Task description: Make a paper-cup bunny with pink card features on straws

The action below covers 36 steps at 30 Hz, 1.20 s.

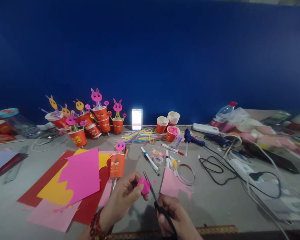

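Note:
Near the table's front edge, my left hand (126, 193) pinches a small pink paper piece (144, 185) between thumb and fingers. My right hand (173, 215) is closed round the black handles of the scissors (154, 195). The blades point up and away, right beside the pink piece, and a tiny pink scrap (154, 181) shows just right of them. Beyond my left hand stands an orange paper cup (117, 165) with a pink bunny face on top.
Coloured paper sheets (83, 171) lie at the left, with decorated cups (101, 115) behind them. Markers (150, 159), a tape roll (186, 174) and light pink paper (171, 183) lie ahead. A blue glue gun (193, 138), cables and a power strip (242, 170) are at the right.

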Each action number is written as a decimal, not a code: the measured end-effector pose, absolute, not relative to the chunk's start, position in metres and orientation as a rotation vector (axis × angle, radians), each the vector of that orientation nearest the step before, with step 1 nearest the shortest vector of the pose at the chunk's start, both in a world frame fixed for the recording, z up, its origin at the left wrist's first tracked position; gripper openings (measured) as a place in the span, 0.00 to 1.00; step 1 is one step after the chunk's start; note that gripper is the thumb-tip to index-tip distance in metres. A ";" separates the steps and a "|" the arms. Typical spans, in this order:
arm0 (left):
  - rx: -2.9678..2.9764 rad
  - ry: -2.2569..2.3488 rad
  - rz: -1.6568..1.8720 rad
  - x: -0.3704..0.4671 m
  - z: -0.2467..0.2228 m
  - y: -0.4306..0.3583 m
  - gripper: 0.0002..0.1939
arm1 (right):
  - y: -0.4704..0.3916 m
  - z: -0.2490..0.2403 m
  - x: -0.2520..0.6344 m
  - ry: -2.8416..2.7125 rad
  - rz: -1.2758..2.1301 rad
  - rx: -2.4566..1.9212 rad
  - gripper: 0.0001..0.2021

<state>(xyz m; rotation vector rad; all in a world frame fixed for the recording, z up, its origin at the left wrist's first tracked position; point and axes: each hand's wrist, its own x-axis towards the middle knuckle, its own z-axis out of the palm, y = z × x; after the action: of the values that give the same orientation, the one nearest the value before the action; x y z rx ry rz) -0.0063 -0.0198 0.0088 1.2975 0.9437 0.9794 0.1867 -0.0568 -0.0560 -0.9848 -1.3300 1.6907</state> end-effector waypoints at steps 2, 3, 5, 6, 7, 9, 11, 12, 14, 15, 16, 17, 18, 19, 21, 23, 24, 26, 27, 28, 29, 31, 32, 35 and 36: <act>1.303 0.942 0.979 -0.007 0.010 -0.020 0.14 | -0.056 -0.056 0.187 -1.336 1.690 -0.974 0.29; 1.300 0.942 0.981 -0.007 0.011 -0.020 0.14 | -0.056 -0.055 0.186 -1.345 1.680 -0.971 0.29; 1.287 0.944 0.991 -0.006 0.012 -0.020 0.15 | -0.056 -0.055 0.185 -1.370 1.645 -0.965 0.29; 1.279 0.944 0.996 -0.006 0.013 -0.020 0.15 | -0.056 -0.055 0.184 -1.381 1.625 -0.961 0.28; 1.272 0.943 1.002 -0.006 0.013 -0.020 0.15 | -0.056 -0.055 0.184 -1.391 1.607 -0.958 0.28; 1.266 0.944 1.004 -0.006 0.012 -0.019 0.15 | -0.057 -0.056 0.185 -1.408 1.586 -0.956 0.28; 1.266 0.942 0.999 -0.006 0.011 -0.018 0.15 | -0.056 -0.058 0.186 -1.423 1.594 -0.953 0.28; 1.262 0.943 0.997 -0.006 0.010 -0.018 0.15 | -0.056 -0.060 0.187 -1.428 1.598 -0.951 0.28; 1.251 0.938 0.995 -0.007 0.008 -0.017 0.15 | -0.055 -0.063 0.189 -1.441 1.587 -0.952 0.29; 1.242 0.937 0.996 -0.007 0.008 -0.016 0.15 | -0.054 -0.065 0.189 -1.446 1.576 -0.956 0.29; 1.234 0.935 0.994 -0.007 0.007 -0.016 0.15 | -0.054 -0.066 0.190 -1.451 1.566 -0.959 0.29; 1.226 0.934 0.990 -0.008 0.006 -0.015 0.15 | -0.054 -0.068 0.191 -1.455 1.562 -0.963 0.29; 1.221 0.931 0.989 -0.008 0.006 -0.015 0.16 | -0.053 -0.069 0.191 -1.459 1.568 -0.966 0.29; 1.214 0.927 0.990 -0.008 0.006 -0.014 0.15 | -0.053 -0.070 0.191 -1.464 1.578 -0.966 0.29; 1.201 0.918 0.995 -0.008 0.005 -0.014 0.15 | -0.054 -0.070 0.192 -1.476 1.580 -0.969 0.29; 1.188 0.905 1.001 -0.007 0.005 -0.015 0.15 | -0.054 -0.070 0.192 -1.489 1.565 -0.968 0.29; 1.181 0.899 1.004 -0.007 0.004 -0.015 0.15 | -0.055 -0.070 0.192 -1.489 1.557 -0.969 0.29; 1.172 0.892 1.008 -0.008 0.003 -0.015 0.15 | -0.055 -0.070 0.192 -1.481 1.567 -0.963 0.28; 1.169 0.892 1.009 -0.008 0.003 -0.014 0.15 | -0.055 -0.070 0.192 -1.477 1.576 -0.961 0.28; 1.166 0.891 1.010 -0.008 0.002 -0.014 0.15 | -0.055 -0.070 0.192 -1.478 1.583 -0.962 0.27; 1.162 0.891 1.011 -0.008 0.002 -0.014 0.15 | -0.056 -0.071 0.192 -1.483 1.585 -0.966 0.27; 1.151 0.885 1.020 -0.008 0.002 -0.013 0.16 | -0.056 -0.073 0.193 -1.507 1.564 -0.981 0.27; 1.143 0.882 1.030 -0.007 0.002 -0.013 0.16 | -0.056 -0.074 0.194 -1.517 1.551 -0.991 0.27; 1.119 0.887 1.056 -0.005 0.002 -0.012 0.17 | -0.056 -0.080 0.195 -1.533 1.529 -1.013 0.26; 1.108 0.894 1.066 -0.004 0.002 -0.012 0.18 | -0.056 -0.082 0.196 -1.542 1.518 -1.017 0.26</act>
<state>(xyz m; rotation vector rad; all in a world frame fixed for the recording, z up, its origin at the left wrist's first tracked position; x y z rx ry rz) -0.0038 -0.0124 0.0019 1.1083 0.8936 1.0660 0.1956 -0.0560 -0.0816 -1.0166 -1.5419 1.5180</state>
